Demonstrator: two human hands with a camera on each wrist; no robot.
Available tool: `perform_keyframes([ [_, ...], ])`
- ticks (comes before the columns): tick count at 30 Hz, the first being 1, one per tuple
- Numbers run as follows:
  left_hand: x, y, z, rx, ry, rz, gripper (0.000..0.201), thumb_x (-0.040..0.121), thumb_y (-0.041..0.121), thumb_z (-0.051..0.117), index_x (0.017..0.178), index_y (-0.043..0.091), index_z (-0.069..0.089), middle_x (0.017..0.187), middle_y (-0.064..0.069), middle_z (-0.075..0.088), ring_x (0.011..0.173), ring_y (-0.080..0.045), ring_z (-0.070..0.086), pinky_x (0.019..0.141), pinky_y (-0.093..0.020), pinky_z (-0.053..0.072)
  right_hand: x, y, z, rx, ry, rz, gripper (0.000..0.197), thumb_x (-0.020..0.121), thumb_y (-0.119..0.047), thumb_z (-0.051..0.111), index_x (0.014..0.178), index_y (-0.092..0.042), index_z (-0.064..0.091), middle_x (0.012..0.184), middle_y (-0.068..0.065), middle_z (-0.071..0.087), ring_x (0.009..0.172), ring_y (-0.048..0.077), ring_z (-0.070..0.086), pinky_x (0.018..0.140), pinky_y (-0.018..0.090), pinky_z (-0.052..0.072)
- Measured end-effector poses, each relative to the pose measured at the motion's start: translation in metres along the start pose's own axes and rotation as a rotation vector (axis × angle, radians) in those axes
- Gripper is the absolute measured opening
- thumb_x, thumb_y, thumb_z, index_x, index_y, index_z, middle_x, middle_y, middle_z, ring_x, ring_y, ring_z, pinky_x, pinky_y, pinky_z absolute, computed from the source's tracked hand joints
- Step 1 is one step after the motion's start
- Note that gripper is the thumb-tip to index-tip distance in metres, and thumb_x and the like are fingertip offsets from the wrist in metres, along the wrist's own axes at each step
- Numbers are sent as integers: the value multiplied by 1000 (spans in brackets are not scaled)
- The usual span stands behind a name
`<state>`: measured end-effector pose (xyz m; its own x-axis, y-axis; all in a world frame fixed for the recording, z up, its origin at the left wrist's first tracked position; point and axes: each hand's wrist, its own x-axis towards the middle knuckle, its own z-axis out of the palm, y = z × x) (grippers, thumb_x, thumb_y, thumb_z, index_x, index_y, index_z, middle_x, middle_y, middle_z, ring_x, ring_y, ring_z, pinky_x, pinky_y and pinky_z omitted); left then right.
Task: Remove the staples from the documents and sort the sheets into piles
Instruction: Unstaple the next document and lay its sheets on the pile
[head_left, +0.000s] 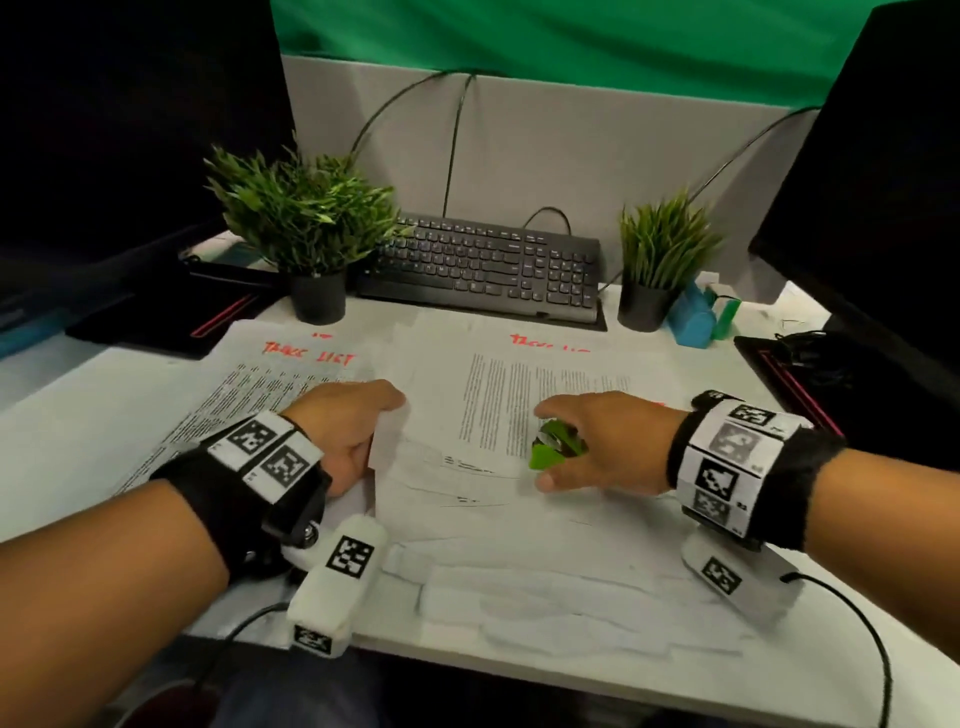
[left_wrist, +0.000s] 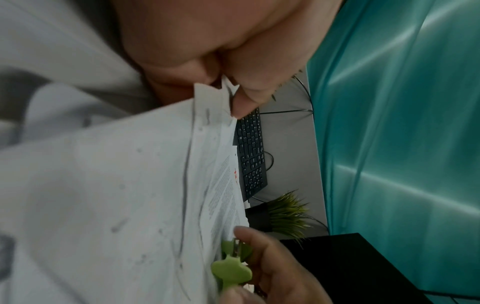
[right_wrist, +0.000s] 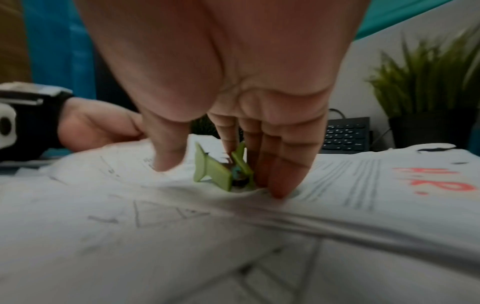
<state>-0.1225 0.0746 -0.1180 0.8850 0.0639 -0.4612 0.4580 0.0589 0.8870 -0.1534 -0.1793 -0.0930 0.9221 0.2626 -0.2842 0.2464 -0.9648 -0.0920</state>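
While the left hand (head_left: 347, 423) pinches a sheet corner (head_left: 385, 435), the right hand (head_left: 605, 441) fingers hold a green staple remover (head_left: 556, 446) beside red "TASK LIST" writing (head_left: 309, 355).

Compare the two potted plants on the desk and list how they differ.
The left plant is bushier and broader-leaved; the right plant is narrower, with thin grassy blades. The left plant is darker green, the right plant yellower. The keyboard lies between them. Both sit in dark pots.

Both forearms bare. Black wrist straps (head_left: 244, 499) carrying white blocks with black square-code markers (head_left: 727, 457); thin black cables (head_left: 852, 613) trailing off, probably from the wrist cameras.
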Motion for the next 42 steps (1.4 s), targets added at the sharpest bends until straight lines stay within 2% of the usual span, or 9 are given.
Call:
perform_keyframes([
  [5,-15,4,2,-46,-36,26,7,94,6,62,100,1,65,100,-23,75,95,-39,73,91,-55,58,13,-19,-11,-34,66,19,38,88,-44,68,122,-27,61,116,-5,62,96,16,57,88,32,51],
  [8,-19,7,-2,-40,-46,61,7,92,1,65,98,0,68,99,-23,76,92,-38,74,91,-55,59,10,-27,-22,398,200,-4,26,80,-31,81,103,-28,71,98,-5,67,71,11,62,69,29,58],
  [12,-22,7,1,-37,-103,88,25,77,8,74,100,2,69,114,-32,70,102,-47,70,99,-68,49,7,-50,-20,723,310,-61,36,70,-23,88,101,-30,72,89,-7,64,74,11,59,61,21,48],
  [16,-29,7,8,-84,-144,118,24,84,3,70,107,-3,67,117,-34,68,95,-41,69,99,-64,51,10,-74,-14,522,461,-8,46,65,-36,89,102,-28,63,92,-10,60,86,13,59,77,28,51],
  [20,-30,7,12,-133,-173,131,8,95,-2,62,99,3,67,104,-27,73,73,-30,72,71,-41,64,9,-86,-16,398,554,-3,38,69,-43,82,100,-27,69,93,-8,66,89,15,61,77,27,50],
  [26,-42,7,14,-170,-195,131,8,95,-2,63,97,4,68,92,-20,75,59,-22,71,52,-30,60,3,-90,-11,358,612,-2,29,72,-39,77,88,-16,72,81,4,69,79,23,62,74,37,55],
  [30,-43,4,16,-189,-187,126,19,95,0,64,114,0,66,103,-24,76,66,-25,73,58,-34,63,1,-94,-10,307,602,29,28,74,-40,74,83,-15,70,76,5,67,76,25,61,66,33,53],
  [35,-43,2,18,-218,-182,132,21,95,1,65,116,-1,66,105,-25,75,69,-26,73,60,-34,64,0,-98,-11,290,597,78,26,74,-42,73,78,-18,65,69,-2,58,72,22,55,53,27,33],
  [42,-39,-1,16,-226,-207,102,25,95,4,65,119,0,66,104,-21,77,74,-26,75,64,-34,63,0,-100,-10,272,575,106,27,75,-41,73,80,-16,67,69,-1,57,73,22,56,53,25,35],
])
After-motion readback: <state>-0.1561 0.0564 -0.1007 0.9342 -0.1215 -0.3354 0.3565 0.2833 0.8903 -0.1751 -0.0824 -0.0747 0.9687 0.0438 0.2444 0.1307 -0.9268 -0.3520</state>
